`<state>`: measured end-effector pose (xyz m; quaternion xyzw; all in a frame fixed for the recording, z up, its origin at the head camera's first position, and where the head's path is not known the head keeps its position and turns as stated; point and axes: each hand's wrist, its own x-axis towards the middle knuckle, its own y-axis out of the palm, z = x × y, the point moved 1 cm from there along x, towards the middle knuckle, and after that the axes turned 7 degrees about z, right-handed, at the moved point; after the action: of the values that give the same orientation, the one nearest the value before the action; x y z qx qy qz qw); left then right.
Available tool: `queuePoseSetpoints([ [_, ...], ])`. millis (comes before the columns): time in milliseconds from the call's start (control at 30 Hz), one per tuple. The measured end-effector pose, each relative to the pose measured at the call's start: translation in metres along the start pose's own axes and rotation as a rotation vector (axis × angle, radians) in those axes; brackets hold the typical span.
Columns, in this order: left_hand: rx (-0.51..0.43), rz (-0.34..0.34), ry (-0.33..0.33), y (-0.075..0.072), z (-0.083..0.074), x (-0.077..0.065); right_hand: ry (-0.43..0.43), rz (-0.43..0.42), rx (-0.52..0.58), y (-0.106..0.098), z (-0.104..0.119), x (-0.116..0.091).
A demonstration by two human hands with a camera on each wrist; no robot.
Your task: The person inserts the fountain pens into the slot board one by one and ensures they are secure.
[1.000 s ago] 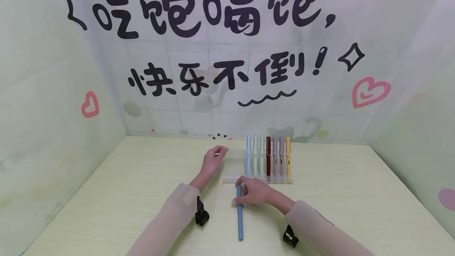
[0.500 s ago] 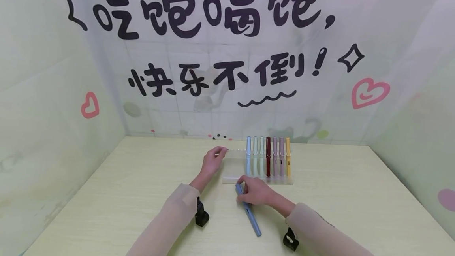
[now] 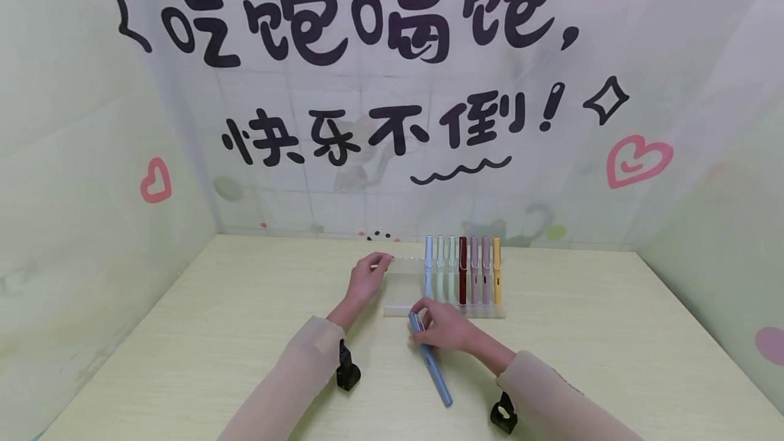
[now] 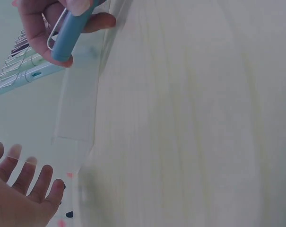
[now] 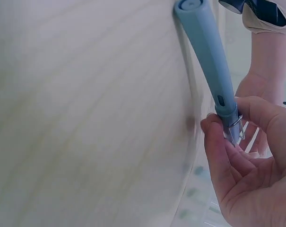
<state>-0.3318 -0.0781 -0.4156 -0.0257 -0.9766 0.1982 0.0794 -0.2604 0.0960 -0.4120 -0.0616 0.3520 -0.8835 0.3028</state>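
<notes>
My right hand [image 3: 446,325] pinches a blue pen [image 3: 436,376] with a wire clip near its capped end. The pen slants in the head view, its far end pointing down and to the right. In the right wrist view, thumb and fingers close around the clip section of the pen [image 5: 209,56]. A clear pen rack [image 3: 401,309] stands just beyond, carrying several upright pens on its right part. My left hand [image 3: 367,276] holds the rack's upper left edge; in the left wrist view its fingers [image 4: 27,177] show through the clear panel.
The rack's row runs from a light blue pen [image 3: 429,267] through pale green, a dark red pen [image 3: 462,271] and purple to a yellow pen [image 3: 497,271]. A printed backdrop [image 3: 367,203] rises behind the light wooden table [image 3: 245,305].
The blue pen's lower end has swung to the right, so the pen now slants. My right hand has risen slightly toward the rack. My left hand stays on the rack.
</notes>
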Motion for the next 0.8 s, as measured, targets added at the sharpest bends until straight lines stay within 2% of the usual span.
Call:
queuePoseSetpoints([
  [400,-0.004,-0.003,-0.002,0.0,0.0,0.0,-0.009,-0.05,0.024,-0.003,-0.005,0.001],
  [800,-0.001,0.001,-0.021,0.0,-0.002,0.0,-0.03,-0.168,-0.051,-0.015,-0.002,0.004],
])
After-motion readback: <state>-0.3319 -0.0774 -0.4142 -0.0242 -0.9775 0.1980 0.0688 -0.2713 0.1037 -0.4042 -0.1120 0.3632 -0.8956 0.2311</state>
